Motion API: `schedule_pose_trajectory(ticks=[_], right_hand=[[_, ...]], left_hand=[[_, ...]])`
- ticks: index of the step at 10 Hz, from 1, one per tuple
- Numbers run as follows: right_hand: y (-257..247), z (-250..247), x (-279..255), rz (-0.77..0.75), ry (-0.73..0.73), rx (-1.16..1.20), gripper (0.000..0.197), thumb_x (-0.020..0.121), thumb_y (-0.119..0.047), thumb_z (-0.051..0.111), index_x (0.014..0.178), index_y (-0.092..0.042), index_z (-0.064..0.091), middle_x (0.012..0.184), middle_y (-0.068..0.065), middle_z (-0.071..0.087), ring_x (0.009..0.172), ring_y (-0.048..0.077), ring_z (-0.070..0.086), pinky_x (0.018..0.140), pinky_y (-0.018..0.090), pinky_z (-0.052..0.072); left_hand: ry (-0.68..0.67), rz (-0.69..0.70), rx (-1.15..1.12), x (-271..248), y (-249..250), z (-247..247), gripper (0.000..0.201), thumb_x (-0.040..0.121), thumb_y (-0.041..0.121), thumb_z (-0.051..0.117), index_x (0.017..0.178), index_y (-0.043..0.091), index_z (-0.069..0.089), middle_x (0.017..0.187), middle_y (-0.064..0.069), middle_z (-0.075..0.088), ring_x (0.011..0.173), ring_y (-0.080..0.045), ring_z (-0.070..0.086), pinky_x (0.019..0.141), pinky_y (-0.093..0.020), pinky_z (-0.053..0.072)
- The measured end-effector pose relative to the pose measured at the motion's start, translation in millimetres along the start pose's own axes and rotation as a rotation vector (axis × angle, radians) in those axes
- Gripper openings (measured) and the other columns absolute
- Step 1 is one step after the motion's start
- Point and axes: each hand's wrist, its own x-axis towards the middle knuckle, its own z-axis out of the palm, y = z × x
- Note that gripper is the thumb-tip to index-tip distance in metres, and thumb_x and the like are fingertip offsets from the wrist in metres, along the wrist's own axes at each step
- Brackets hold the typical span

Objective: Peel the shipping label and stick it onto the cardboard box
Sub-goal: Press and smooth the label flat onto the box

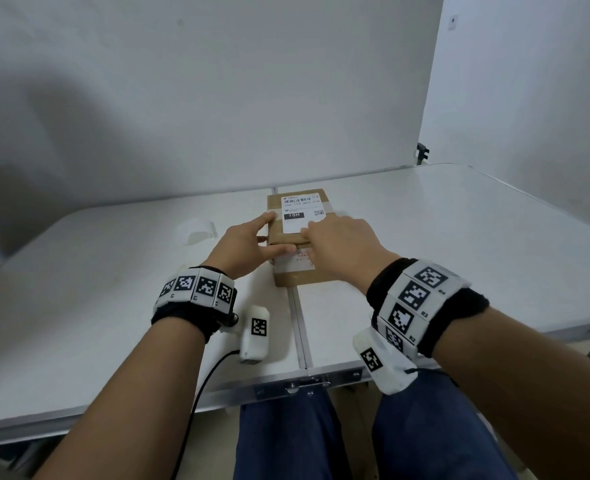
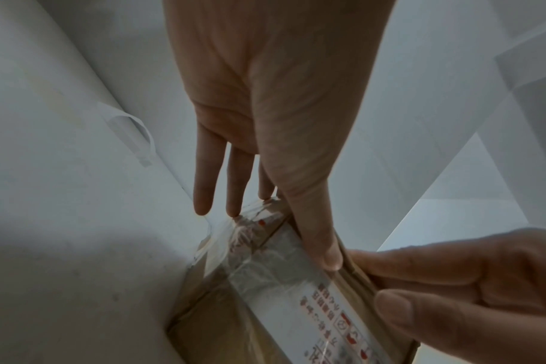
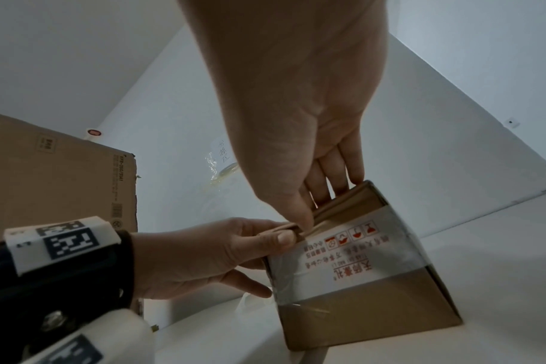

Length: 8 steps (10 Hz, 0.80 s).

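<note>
White folding surface [image 1: 425, 237], backed by a pale wall, carries the brown cardboard box [image 1: 297, 271] at centre. White printed shipping label [image 1: 300, 213] lies stuck on its top. Left hand [image 1: 245, 247] grips the box's left near edge; right hand [image 1: 342, 244] presses flat fingers on top, covering the label's near corner. Curled white backing paper [image 1: 196, 230] lies near, left of the box.

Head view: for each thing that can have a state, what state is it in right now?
shipping label: stuck flat on the box top.
cardboard box: resting on the table, taped shut.
backing paper: curled, lying loose on the table.
left hand: holds the box's left edge.
right hand: fingers rest on the label's near edge.
</note>
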Motion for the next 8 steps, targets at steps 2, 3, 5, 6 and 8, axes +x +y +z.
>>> schedule_pose_trajectory(ticks=[2, 3, 5, 6, 8], right_hand=[[-2, 6, -4, 0.019, 0.030, 0.040, 0.026, 0.094, -0.023, 0.047, 0.115, -0.015, 0.059, 0.112, 0.007, 0.063, 0.102, 0.027, 0.062, 0.067, 0.031, 0.036], [2, 4, -2, 0.014, 0.031, 0.054, 0.027, 0.093, -0.022, 0.047, 0.115, -0.016, 0.061, 0.112, 0.008, 0.063, 0.103, 0.027, 0.060, 0.068, 0.031, 0.035], [1, 2, -4, 0.011, 0.005, 0.039, 0.025, 0.094, -0.019, 0.046, 0.115, -0.016, 0.060, 0.111, 0.007, 0.062, 0.101, 0.027, 0.060, 0.067, 0.032, 0.035], [3, -5, 1, 0.037, -0.017, 0.065, 0.025, 0.091, -0.017, 0.047, 0.108, -0.018, 0.066, 0.105, 0.007, 0.063, 0.087, 0.027, 0.059, 0.067, 0.032, 0.038], [28, -23, 25, 0.176, 0.065, 0.529, 0.038, 0.087, -0.009, 0.046, 0.107, -0.025, 0.075, 0.124, -0.001, 0.066, 0.096, 0.019, 0.063, 0.080, 0.027, 0.051]], left_hand=[[0.011, -0.007, 0.064, 0, 1, 1, 0.080, 0.073, 0.050, 0.074, 0.143, 0.031, 0.038, 0.140, 0.006, 0.053, 0.118, -0.010, 0.059, 0.087, -0.019, 0.038], [0.002, -0.017, 0.096, 0, 2, 1, 0.080, 0.075, 0.049, 0.072, 0.144, 0.031, 0.036, 0.142, 0.005, 0.052, 0.119, -0.012, 0.059, 0.087, -0.019, 0.036], [0.003, -0.036, 0.132, -2, 4, 2, 0.081, 0.076, 0.052, 0.070, 0.145, 0.032, 0.033, 0.142, 0.003, 0.052, 0.120, -0.014, 0.058, 0.091, -0.022, 0.037], [-0.002, -0.032, 0.170, -5, 7, 1, 0.079, 0.079, 0.050, 0.068, 0.146, 0.030, 0.031, 0.141, 0.000, 0.053, 0.122, -0.017, 0.055, 0.090, -0.022, 0.036], [-0.075, 0.018, 0.230, -7, 20, -16, 0.091, 0.080, 0.055, 0.063, 0.150, 0.038, 0.008, 0.145, -0.008, 0.048, 0.125, -0.030, 0.051, 0.091, -0.031, 0.038]])
